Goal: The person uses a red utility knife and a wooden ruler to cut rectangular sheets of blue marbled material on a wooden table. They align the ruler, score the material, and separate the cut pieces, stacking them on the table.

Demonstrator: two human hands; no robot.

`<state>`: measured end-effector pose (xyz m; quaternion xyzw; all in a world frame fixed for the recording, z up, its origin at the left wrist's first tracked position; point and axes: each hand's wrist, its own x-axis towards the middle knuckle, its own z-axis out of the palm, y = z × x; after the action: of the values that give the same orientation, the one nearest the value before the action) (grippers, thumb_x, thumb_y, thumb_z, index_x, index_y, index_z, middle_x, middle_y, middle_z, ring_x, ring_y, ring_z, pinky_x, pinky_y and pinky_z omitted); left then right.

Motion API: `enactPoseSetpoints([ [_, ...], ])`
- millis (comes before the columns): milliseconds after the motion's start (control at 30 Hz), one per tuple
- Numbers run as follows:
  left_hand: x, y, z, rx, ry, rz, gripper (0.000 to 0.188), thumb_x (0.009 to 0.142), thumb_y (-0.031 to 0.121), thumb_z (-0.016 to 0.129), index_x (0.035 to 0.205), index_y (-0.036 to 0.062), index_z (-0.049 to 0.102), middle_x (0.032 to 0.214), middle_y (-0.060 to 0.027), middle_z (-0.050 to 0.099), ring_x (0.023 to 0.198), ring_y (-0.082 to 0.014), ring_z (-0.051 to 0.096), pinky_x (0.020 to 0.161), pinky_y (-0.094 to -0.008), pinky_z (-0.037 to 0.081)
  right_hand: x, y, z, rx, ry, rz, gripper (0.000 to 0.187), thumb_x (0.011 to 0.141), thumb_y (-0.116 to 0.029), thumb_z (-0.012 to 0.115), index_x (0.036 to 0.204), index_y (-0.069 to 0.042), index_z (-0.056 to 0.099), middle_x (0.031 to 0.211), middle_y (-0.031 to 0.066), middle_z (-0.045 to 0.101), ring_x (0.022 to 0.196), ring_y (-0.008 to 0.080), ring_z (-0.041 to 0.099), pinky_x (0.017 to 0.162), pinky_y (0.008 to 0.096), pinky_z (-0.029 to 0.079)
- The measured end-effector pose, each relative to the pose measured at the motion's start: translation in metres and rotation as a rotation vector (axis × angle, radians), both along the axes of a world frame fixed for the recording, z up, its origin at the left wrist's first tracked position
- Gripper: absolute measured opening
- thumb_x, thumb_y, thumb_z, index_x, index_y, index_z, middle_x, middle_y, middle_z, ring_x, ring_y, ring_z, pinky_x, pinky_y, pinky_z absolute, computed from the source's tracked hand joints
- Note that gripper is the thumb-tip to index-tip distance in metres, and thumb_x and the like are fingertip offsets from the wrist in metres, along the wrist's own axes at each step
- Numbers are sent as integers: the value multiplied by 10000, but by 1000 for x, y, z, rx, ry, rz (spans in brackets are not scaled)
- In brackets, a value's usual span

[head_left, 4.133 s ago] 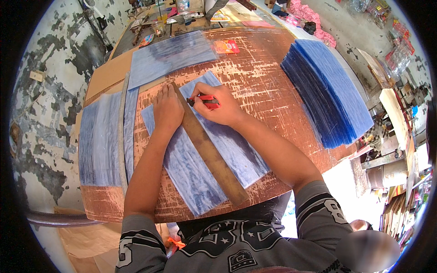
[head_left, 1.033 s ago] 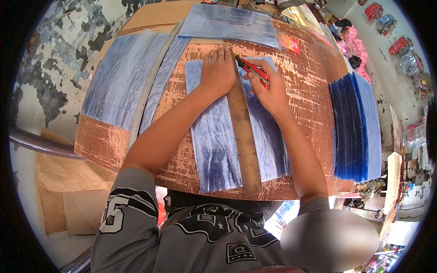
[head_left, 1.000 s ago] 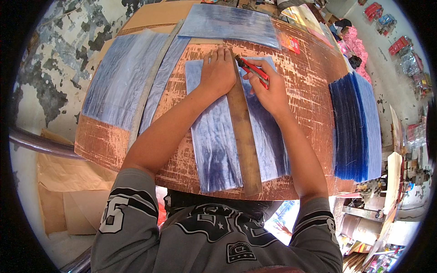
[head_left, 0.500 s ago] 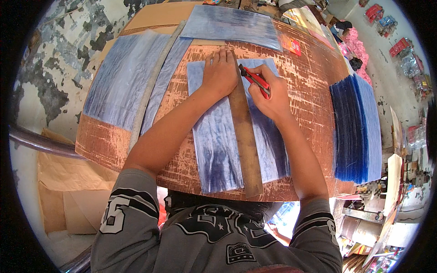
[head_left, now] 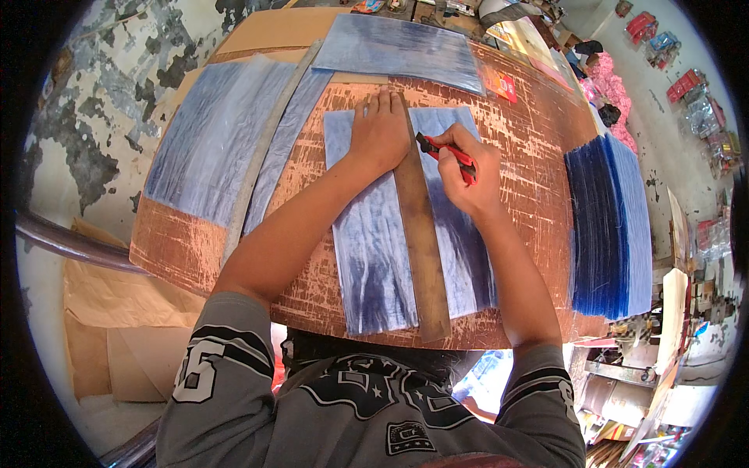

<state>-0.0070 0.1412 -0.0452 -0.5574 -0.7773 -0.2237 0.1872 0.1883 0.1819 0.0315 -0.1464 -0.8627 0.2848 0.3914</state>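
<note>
A streaky blue-and-white plastic-looking sheet stack [head_left: 376, 257] lies in front of me on the scratched brown board [head_left: 312, 292]. Along it, far to near, runs a flat brown straightedge [head_left: 425, 242]. My left hand [head_left: 381, 132] rests flat at its far end, fingers stretched forward, pressing the straightedge and the sheets left of it. In my right hand [head_left: 477, 175] is a red-and-black utility knife [head_left: 460, 160], its dark tip pointing at the straightedge's right side. Whether the blade touches the sheets I cannot tell.
Another blue sheet pile [head_left: 214, 136] lies at left under a long grey bar [head_left: 269, 152]. A further pile [head_left: 398, 51] sits at the far side. To the right stands a tall dark-blue stack [head_left: 601, 226]. A small red-orange packet [head_left: 503, 84] lies far right.
My right hand has drawn the knife a short way toward me along the straightedge. My left hand stays in place on the sheets.
</note>
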Motion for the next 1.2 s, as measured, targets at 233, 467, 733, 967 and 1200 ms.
enactPoseSetpoints([
  [233,0,0,0,-15,-2,3,579,977,157,525,1476,-137,515,1553,-342,529,1433,-442,542,1209,-565,380,0,6,-12,-147,106,-86,194,1025,-145,583,1046,-27,735,642,84,648,574,138,640,573,319,512],
  [467,0,-1,0,-43,-26,20,582,982,153,508,1487,-136,514,1565,-344,518,1460,-436,525,1212,-570,379,-13,3,-11,-335,159,-111,243,1092,-183,624,1239,-47,762,834,109,761,683,146,703,658,310,569],
  [733,2,1,0,-38,-31,18,593,980,163,511,1493,-136,510,1568,-346,514,1460,-438,524,1223,-564,364,-20,20,-26,-200,44,-75,278,1072,-206,673,1298,-66,755,1005,164,803,862,204,784,770,334,597],
  [967,3,-2,6,-73,-24,6,631,961,157,545,1519,-130,485,1576,-343,507,1457,-444,523,1231,-569,355,-13,17,-20,-201,-59,-35,271,1058,-187,679,1292,-69,749,952,210,779,799,286,776,758,363,591],
  [1200,1,-1,3,-24,-17,2,594,972,156,519,1478,-155,519,1541,-344,543,1433,-438,541,1220,-562,351,-12,18,-20,-147,-74,-48,272,1009,-160,681,1246,-41,742,951,242,767,811,376,769,757,422,595],
])
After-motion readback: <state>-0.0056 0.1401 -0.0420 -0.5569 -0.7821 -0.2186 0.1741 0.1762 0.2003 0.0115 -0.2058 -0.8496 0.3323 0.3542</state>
